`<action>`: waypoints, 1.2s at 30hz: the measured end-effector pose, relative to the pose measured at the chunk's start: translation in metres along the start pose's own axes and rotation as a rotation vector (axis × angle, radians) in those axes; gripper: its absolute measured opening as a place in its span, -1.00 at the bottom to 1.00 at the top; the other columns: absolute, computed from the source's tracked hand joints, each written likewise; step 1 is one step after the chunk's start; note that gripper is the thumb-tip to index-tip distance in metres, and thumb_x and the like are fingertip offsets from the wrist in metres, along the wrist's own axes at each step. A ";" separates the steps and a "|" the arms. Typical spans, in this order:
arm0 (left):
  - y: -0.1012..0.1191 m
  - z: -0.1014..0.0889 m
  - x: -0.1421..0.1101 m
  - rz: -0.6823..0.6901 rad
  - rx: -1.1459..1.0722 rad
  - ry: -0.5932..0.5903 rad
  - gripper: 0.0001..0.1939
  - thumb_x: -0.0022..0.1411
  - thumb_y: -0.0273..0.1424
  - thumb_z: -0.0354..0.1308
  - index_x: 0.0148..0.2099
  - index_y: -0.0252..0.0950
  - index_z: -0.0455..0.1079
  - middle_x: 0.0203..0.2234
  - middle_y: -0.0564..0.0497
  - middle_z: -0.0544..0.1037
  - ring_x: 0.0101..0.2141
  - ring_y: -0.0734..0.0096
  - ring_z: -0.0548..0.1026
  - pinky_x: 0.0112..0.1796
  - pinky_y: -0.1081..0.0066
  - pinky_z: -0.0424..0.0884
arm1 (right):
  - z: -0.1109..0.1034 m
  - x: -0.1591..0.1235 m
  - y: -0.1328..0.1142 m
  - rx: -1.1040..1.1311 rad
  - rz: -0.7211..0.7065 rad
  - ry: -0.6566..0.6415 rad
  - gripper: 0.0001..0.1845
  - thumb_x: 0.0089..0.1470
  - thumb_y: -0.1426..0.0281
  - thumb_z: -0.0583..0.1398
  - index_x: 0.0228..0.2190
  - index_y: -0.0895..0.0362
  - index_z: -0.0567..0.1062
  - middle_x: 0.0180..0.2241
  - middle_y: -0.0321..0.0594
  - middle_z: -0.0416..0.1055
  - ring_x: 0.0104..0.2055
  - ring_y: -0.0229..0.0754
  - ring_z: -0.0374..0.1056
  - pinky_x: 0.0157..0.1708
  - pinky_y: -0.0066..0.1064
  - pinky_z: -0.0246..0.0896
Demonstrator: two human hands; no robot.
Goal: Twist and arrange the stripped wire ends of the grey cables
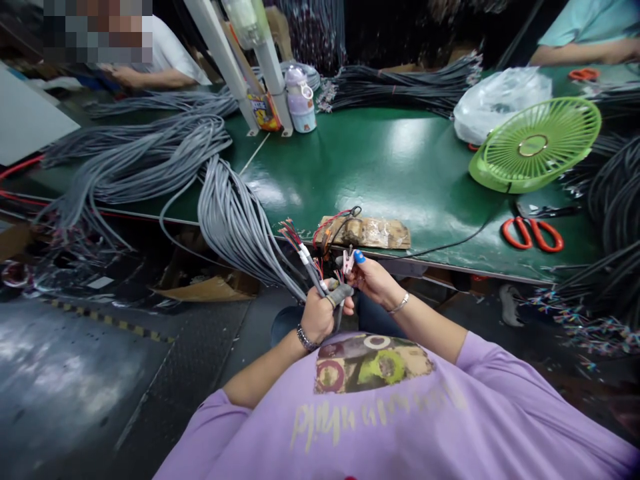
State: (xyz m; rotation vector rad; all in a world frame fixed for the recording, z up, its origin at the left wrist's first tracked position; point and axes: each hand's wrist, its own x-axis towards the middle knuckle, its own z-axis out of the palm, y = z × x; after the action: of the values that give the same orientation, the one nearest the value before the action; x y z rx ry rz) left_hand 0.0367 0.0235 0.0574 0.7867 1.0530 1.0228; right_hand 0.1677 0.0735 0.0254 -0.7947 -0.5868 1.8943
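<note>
My left hand [320, 312] is closed around the ends of a thick bundle of grey cables [235, 223] that hangs off the green table's front edge. Stripped coloured wire ends [295, 240] fan out above the fist. My right hand [370, 277] pinches a small pink clip [348, 261] next to those wire ends, with a blue cap on one fingertip. Both hands are held just below the table edge, above my lap.
On the green table [380, 160] lie a worn taped pad [370, 232], orange-handled scissors [533, 233], a green fan [535, 143], a plastic bag [500, 97], a bottle [301, 100] and more cable piles [400, 83]. Other people's arms rest at the far left [145, 79] and far right [580, 53].
</note>
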 end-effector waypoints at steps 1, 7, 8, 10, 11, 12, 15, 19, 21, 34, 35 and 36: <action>-0.001 0.001 0.001 -0.006 -0.001 0.001 -0.69 -0.09 -0.24 0.34 -0.50 -0.36 0.35 -0.72 0.07 0.45 -0.72 0.54 0.38 -0.65 0.53 0.37 | 0.001 0.001 0.000 0.014 -0.002 -0.007 -0.52 -0.14 0.00 0.28 -0.46 0.20 0.49 -0.62 -0.34 0.30 -0.59 -0.39 0.14 -0.55 -0.52 0.12; -0.004 0.002 0.006 -0.019 -0.012 0.012 -0.68 -0.11 -0.25 0.35 -0.51 -0.34 0.32 -0.72 0.07 0.46 -0.71 0.53 0.39 -0.65 0.53 0.38 | 0.004 0.004 0.003 0.129 0.008 0.031 -0.56 -0.19 0.06 0.33 -0.47 0.19 0.48 -0.58 -0.32 0.36 -0.56 -0.35 0.19 -0.56 -0.50 0.14; -0.005 0.002 0.006 -0.021 -0.010 0.016 -0.68 -0.12 -0.25 0.36 -0.51 -0.34 0.31 -0.72 0.07 0.45 -0.71 0.53 0.39 -0.66 0.53 0.37 | 0.005 0.004 0.003 0.137 0.008 0.046 -0.57 -0.19 0.07 0.34 -0.48 0.19 0.48 -0.59 -0.32 0.36 -0.56 -0.35 0.20 -0.55 -0.50 0.15; -0.006 0.003 0.006 -0.030 -0.001 0.023 -0.68 -0.12 -0.25 0.36 -0.52 -0.34 0.31 -0.72 0.08 0.45 -0.72 0.53 0.38 -0.66 0.53 0.36 | 0.008 0.004 0.002 0.146 0.008 0.070 -0.59 -0.18 0.08 0.34 -0.49 0.20 0.48 -0.59 -0.32 0.36 -0.55 -0.34 0.22 -0.52 -0.49 0.17; -0.006 0.003 0.007 -0.034 0.006 0.025 -0.68 -0.12 -0.25 0.35 -0.52 -0.34 0.31 -0.73 0.08 0.45 -0.72 0.53 0.38 -0.66 0.53 0.36 | 0.009 0.004 0.002 0.148 0.006 0.080 -0.59 -0.18 0.09 0.35 -0.50 0.20 0.48 -0.59 -0.32 0.36 -0.54 -0.34 0.23 -0.51 -0.48 0.18; -0.006 0.003 0.007 -0.037 0.013 0.026 -0.68 -0.11 -0.24 0.35 -0.52 -0.34 0.32 -0.73 0.08 0.45 -0.72 0.52 0.38 -0.66 0.52 0.36 | 0.010 0.004 0.002 0.147 0.003 0.088 -0.60 -0.18 0.10 0.35 -0.50 0.19 0.48 -0.59 -0.32 0.36 -0.54 -0.34 0.23 -0.50 -0.48 0.18; -0.008 0.002 0.008 -0.040 0.027 0.028 -0.69 -0.11 -0.24 0.34 -0.51 -0.34 0.32 -0.72 0.08 0.46 -0.72 0.52 0.39 -0.66 0.51 0.36 | 0.012 0.004 0.002 0.134 -0.004 0.104 -0.61 -0.15 0.09 0.33 -0.51 0.18 0.47 -0.59 -0.32 0.35 -0.55 -0.33 0.22 -0.51 -0.47 0.17; -0.009 0.001 0.008 -0.031 0.031 0.032 -0.69 -0.10 -0.24 0.34 -0.51 -0.34 0.33 -0.72 0.08 0.46 -0.72 0.52 0.39 -0.66 0.51 0.37 | 0.011 0.004 0.003 0.128 0.033 0.114 -0.57 -0.07 0.02 0.25 -0.50 0.16 0.47 -0.57 -0.28 0.37 -0.53 -0.30 0.23 -0.50 -0.46 0.17; -0.009 0.001 0.007 -0.014 0.032 0.037 -0.69 -0.09 -0.23 0.33 -0.50 -0.34 0.33 -0.71 0.08 0.46 -0.72 0.52 0.39 -0.66 0.52 0.37 | 0.009 0.003 0.003 0.137 0.057 0.108 -0.54 -0.04 -0.02 0.21 -0.45 0.15 0.48 -0.55 -0.27 0.39 -0.52 -0.30 0.24 -0.49 -0.46 0.18; -0.012 -0.007 -0.009 0.039 0.054 0.043 -0.70 -0.05 -0.20 0.32 -0.44 -0.33 0.37 -0.67 0.07 0.49 -0.66 0.49 0.45 -0.61 0.51 0.40 | 0.003 0.001 -0.004 0.026 0.078 0.051 -0.69 0.01 0.14 0.22 -0.38 0.16 0.50 -0.49 -0.25 0.42 -0.52 -0.34 0.25 -0.51 -0.50 0.20; -0.011 -0.008 -0.010 0.044 0.046 0.051 -0.70 -0.05 -0.20 0.32 -0.44 -0.33 0.37 -0.67 0.08 0.49 -0.65 0.49 0.45 -0.60 0.51 0.41 | 0.002 0.001 -0.003 0.006 0.043 0.065 -0.68 -0.01 0.13 0.24 -0.40 0.16 0.49 -0.51 -0.27 0.40 -0.53 -0.35 0.23 -0.52 -0.51 0.19; -0.011 -0.007 -0.010 0.052 0.038 0.063 -0.70 -0.04 -0.20 0.31 -0.45 -0.32 0.36 -0.67 0.08 0.49 -0.65 0.49 0.45 -0.60 0.51 0.41 | 0.002 0.001 -0.001 -0.021 -0.011 0.091 -0.66 -0.03 0.11 0.25 -0.44 0.16 0.48 -0.54 -0.29 0.38 -0.54 -0.36 0.21 -0.53 -0.52 0.17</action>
State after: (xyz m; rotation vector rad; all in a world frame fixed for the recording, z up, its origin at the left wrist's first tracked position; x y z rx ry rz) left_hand 0.0315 0.0109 0.0484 0.8208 1.1132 1.0799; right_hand 0.1667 0.0745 0.0272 -0.8847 -0.5538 1.8338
